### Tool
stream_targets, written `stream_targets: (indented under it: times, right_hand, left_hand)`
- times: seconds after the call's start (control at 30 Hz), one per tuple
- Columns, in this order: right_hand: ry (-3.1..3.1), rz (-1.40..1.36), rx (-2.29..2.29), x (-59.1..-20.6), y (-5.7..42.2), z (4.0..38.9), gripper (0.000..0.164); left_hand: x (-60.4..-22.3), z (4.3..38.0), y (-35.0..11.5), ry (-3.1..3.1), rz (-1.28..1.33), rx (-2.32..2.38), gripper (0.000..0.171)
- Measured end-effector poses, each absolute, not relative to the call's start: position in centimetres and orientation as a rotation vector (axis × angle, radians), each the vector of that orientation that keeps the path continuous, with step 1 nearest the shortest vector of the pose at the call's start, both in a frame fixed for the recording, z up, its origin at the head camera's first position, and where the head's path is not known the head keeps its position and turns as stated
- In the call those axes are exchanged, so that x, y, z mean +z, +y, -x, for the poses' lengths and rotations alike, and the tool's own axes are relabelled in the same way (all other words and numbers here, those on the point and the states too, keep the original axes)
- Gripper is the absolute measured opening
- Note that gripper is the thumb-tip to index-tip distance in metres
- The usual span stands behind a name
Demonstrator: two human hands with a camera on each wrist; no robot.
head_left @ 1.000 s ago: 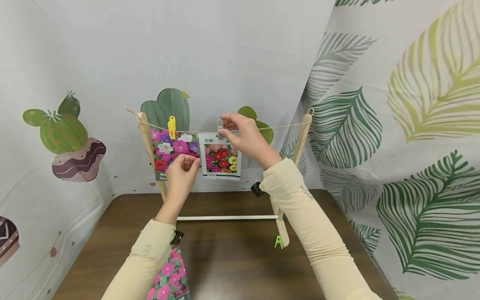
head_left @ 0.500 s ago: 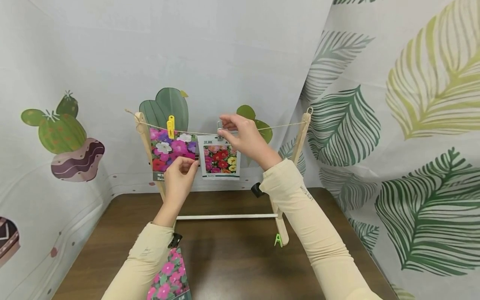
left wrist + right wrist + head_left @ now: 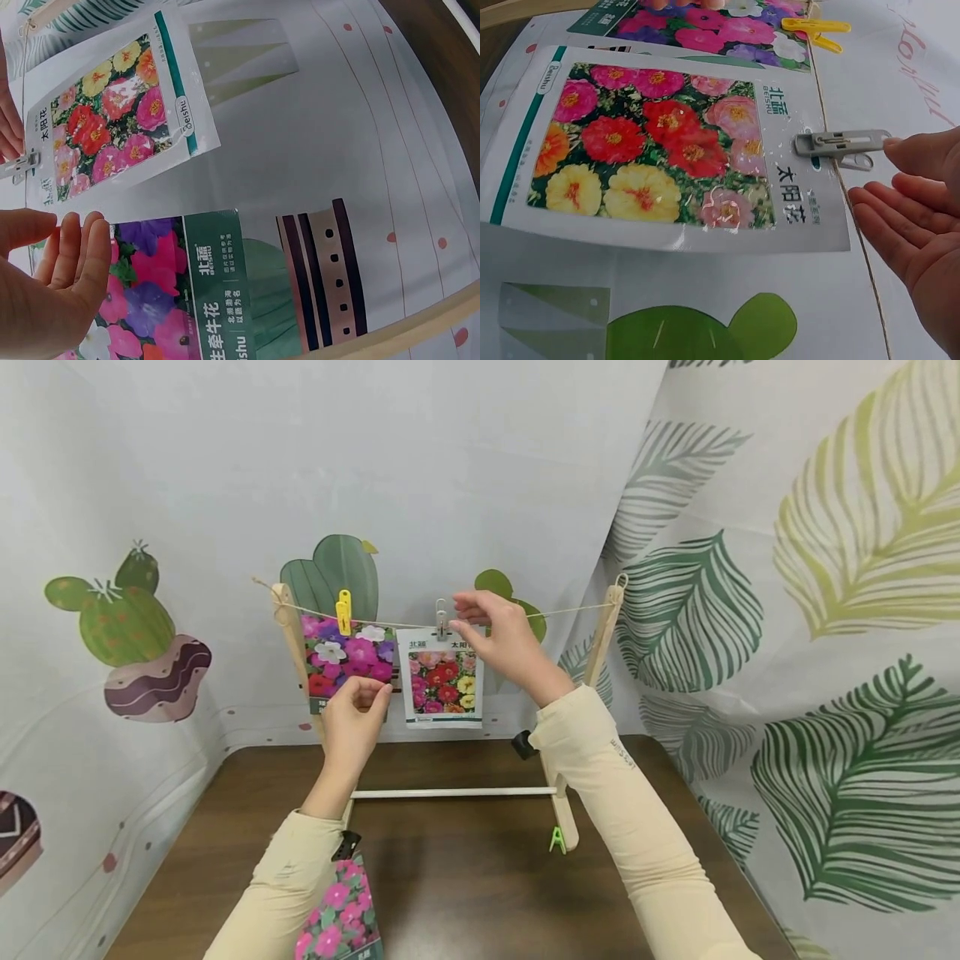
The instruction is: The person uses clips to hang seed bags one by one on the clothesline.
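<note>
A white seed packet with red, pink and yellow flowers (image 3: 442, 685) hangs from the string under a grey clothespin (image 3: 844, 142). My right hand (image 3: 504, 639) is just right of that clothespin, fingers spread loosely, the thumb tip at its end in the right wrist view. My left hand (image 3: 352, 718), fingers bent and holding nothing, hovers in front of a second seed packet, with purple and pink flowers (image 3: 154, 289). A yellow clothespin (image 3: 343, 612) clips this packet to the string at the left.
The string (image 3: 566, 611) runs between two wooden posts (image 3: 602, 639) joined low down by a white rod (image 3: 453, 793). A green clothespin (image 3: 557, 840) is at the right post's foot. Another pink-flowered packet (image 3: 341, 910) lies on the brown table (image 3: 480, 885), partly behind the left sleeve.
My right hand has let go of the grey clothespin and moved slightly right. The white packet now hangs a little lower, clipped to the string. The left hand has shifted slightly left and down.
</note>
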State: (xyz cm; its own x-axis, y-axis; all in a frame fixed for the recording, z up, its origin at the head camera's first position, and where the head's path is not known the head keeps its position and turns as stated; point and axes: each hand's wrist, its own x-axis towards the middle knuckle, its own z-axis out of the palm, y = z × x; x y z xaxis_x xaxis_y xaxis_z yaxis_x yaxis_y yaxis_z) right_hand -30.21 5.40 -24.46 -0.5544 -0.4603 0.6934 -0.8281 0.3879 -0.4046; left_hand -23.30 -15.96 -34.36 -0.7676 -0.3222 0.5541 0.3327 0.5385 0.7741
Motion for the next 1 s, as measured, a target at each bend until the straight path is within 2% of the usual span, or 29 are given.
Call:
stream_targets:
  times: [1.0]
  right_hand:
    - [-1.875, -1.088, 1.021, -28.5, 9.8, 28.2, 0.026]
  left_hand:
    - [-35.4, 21.2, -17.8, -2.115, 0.023, -1.210, 0.013]
